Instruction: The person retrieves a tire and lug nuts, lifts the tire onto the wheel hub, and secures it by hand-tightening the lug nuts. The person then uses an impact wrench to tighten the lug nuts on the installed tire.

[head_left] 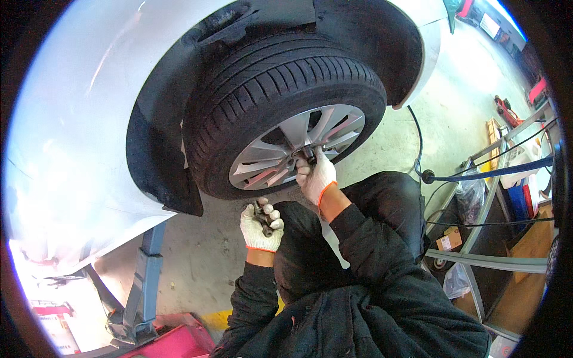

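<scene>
In front of me is a car wheel with a black tyre (239,101) and a silver alloy rim (262,156), set in the wheel arch of a silver car. My right hand (317,178), in a white knit glove with an orange cuff, reaches to the rim's centre. Its fingers close round a short dark cylinder (309,155), which looks like a socket; the far end against the hub is hidden. Below the tyre, my left hand (261,234), gloved alike, is turned palm up. Curled fingers hold several dark metal wheel bolts (261,218) there.
A blue-grey lift post (147,268) stands at the lower left beside a red metal part (179,341). On the right, a metal-framed cart (501,262) holds bags and boxes. A dark hose (419,134) hangs between the car and the cart.
</scene>
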A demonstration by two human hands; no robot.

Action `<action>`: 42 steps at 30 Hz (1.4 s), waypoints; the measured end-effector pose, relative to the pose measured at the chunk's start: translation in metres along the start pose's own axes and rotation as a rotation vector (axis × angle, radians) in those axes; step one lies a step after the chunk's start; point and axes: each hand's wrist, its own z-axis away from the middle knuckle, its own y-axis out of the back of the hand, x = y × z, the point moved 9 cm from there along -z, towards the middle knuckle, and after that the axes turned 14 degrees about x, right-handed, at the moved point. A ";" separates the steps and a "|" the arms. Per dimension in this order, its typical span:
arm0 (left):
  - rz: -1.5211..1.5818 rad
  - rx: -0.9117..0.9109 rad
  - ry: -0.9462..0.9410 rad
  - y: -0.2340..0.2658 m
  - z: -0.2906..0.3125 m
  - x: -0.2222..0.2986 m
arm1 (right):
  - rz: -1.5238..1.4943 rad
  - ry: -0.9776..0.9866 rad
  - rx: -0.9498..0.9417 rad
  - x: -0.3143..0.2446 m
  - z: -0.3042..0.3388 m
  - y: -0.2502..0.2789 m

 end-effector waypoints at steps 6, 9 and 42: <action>0.008 0.019 0.122 0.005 -0.001 -0.022 | 0.239 0.332 -0.022 -0.023 0.001 0.001; -0.034 0.000 0.120 -0.002 0.001 -0.031 | 0.026 0.039 -0.075 -0.004 -0.002 -0.002; -0.422 0.036 -0.809 -0.113 0.057 0.162 | 0.934 0.852 0.259 -0.040 0.016 0.002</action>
